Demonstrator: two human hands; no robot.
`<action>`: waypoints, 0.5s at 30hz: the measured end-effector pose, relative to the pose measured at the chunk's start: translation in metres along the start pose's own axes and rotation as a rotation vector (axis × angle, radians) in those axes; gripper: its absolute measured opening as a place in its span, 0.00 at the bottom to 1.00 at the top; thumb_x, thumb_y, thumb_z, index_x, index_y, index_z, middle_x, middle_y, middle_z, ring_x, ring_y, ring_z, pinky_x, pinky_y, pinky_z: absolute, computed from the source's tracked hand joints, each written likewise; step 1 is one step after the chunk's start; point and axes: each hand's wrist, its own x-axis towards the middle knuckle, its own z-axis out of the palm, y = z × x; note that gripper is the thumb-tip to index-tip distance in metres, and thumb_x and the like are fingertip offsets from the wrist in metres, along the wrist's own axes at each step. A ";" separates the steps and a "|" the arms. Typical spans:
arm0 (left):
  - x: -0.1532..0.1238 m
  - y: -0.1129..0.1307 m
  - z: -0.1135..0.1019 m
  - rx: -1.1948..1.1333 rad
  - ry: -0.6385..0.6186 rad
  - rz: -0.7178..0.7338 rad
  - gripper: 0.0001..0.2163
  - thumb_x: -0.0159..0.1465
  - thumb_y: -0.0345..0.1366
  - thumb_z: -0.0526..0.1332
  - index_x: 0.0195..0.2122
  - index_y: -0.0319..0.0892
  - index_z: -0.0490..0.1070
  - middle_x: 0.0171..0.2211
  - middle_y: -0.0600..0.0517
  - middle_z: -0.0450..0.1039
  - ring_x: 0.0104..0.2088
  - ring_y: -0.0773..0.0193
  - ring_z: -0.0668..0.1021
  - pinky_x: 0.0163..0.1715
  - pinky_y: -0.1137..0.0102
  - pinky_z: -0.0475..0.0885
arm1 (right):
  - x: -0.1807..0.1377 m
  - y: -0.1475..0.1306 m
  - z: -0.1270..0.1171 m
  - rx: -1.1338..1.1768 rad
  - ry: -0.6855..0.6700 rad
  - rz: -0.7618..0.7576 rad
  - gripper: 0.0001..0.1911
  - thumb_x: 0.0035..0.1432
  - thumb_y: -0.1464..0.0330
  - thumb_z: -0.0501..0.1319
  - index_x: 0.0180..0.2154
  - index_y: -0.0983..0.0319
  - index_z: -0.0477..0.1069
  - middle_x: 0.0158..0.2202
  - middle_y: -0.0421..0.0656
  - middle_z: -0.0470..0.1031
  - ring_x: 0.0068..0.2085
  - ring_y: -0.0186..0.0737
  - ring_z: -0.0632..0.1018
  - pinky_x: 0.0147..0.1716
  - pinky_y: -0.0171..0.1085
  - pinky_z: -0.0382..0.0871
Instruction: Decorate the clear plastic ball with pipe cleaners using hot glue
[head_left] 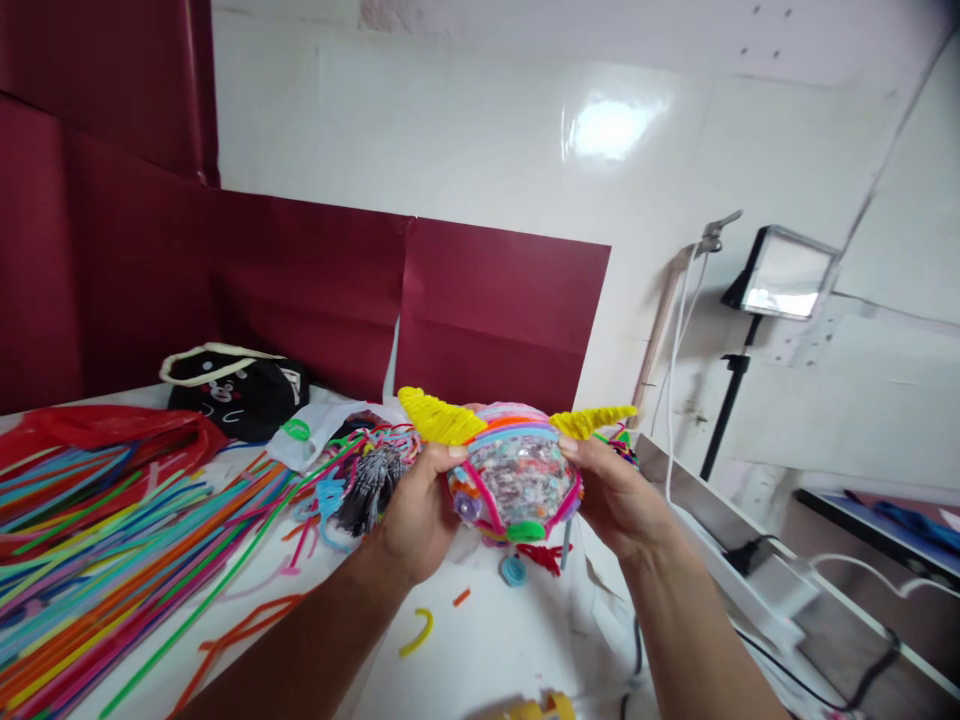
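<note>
I hold a round pipe-cleaner craft [516, 478] up in front of me with both hands. It has a glittery, multicoloured body, pink trim, a green nose and two yellow horns [437, 416]. My left hand [416, 510] grips its left side, thumb on top below the left horn. My right hand [619, 495] grips the right side, thumb near the right horn [592, 420]. A small blue coil [514, 570] hangs below the craft.
Many long coloured pipe cleaners [112, 560] lie spread on the white table [480, 650] at left, by a red plastic bag [105, 430] and a black pouch [236, 390]. Cut pieces [418, 632] lie below my hands. A lamp on a stand [780, 275] is at right.
</note>
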 end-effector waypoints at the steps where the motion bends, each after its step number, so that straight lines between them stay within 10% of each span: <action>1: 0.000 0.000 0.000 -0.001 0.000 0.011 0.25 0.52 0.34 0.63 0.53 0.41 0.74 0.44 0.47 0.81 0.47 0.47 0.81 0.49 0.55 0.76 | 0.000 0.000 0.001 0.001 0.005 -0.001 0.17 0.41 0.58 0.76 0.33 0.58 0.78 0.35 0.40 0.82 0.35 0.43 0.79 0.31 0.37 0.67; 15: 0.002 -0.004 -0.005 -0.037 -0.073 0.006 0.25 0.54 0.38 0.64 0.54 0.39 0.73 0.46 0.45 0.81 0.49 0.45 0.80 0.52 0.54 0.74 | -0.002 -0.004 0.004 0.030 0.023 -0.008 0.16 0.40 0.59 0.77 0.29 0.59 0.76 0.28 0.39 0.79 0.30 0.40 0.76 0.30 0.37 0.66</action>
